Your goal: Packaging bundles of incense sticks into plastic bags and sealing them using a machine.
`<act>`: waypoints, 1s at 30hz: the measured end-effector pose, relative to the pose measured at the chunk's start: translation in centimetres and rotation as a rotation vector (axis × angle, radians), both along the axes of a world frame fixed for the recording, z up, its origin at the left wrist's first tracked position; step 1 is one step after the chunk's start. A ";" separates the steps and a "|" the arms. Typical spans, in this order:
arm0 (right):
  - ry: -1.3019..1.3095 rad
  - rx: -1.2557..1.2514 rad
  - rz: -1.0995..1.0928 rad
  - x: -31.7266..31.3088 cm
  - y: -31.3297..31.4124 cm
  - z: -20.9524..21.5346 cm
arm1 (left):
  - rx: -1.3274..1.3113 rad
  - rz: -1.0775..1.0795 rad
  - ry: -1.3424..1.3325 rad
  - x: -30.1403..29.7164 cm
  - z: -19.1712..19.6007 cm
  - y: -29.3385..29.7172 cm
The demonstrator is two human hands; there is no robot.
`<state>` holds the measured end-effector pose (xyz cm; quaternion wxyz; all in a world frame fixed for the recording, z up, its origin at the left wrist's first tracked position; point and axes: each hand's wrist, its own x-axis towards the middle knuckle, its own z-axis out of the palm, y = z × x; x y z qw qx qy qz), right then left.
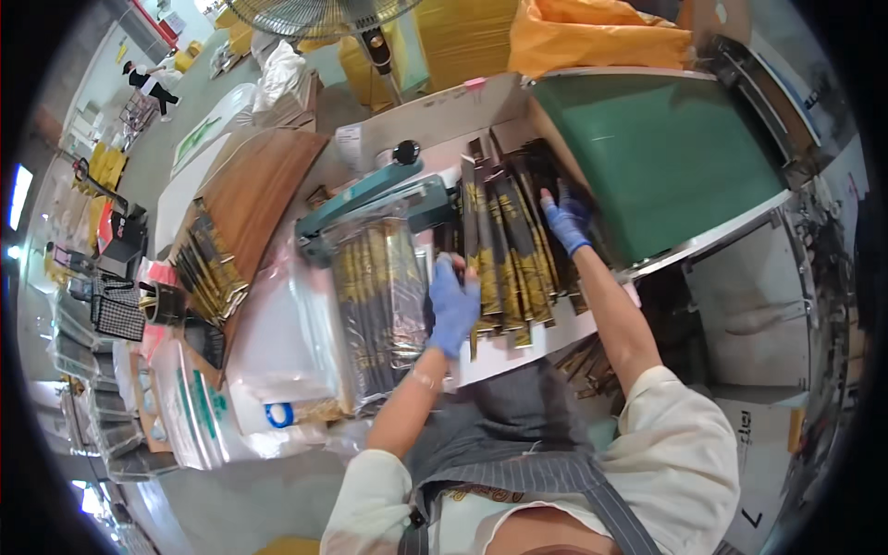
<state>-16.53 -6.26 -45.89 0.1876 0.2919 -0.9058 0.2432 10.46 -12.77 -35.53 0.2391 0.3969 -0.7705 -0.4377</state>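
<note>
Packets [507, 250] lie loose right of the teal sealer [361, 196], seemingly still unbagged; a clear bag [377, 305] nearer than it already looks filled. Left hand [453, 310] and right hand [568, 220] flank the packets, each grip unclear.

Left hand [454, 313], right hand [566, 220]: blue-violet gloves [450, 330]. Thin left-wrist band [424, 379]. Loose cream short-sleeved shirt [689, 439]. Dark grey apron [504, 407], pale-pinstriped bib [555, 474] and straps [631, 521].

The gloved left hand [454, 305] points toward one o'clock, and the gloved right hand [568, 220], placed farther, toward eleven o'clock.
</note>
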 end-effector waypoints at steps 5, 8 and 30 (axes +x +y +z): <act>-0.446 -0.137 0.119 3.9 -0.8 4.5 | -0.185 0.288 -0.291 -7.6 -3.2 -3.3; -0.843 -0.392 0.116 6.4 -1.3 4.8 | 0.264 0.078 0.127 -8.9 -2.8 -2.6; -1.970 -0.795 0.210 20.5 9.1 9.7 | 0.684 -0.196 0.536 4.4 -3.1 5.7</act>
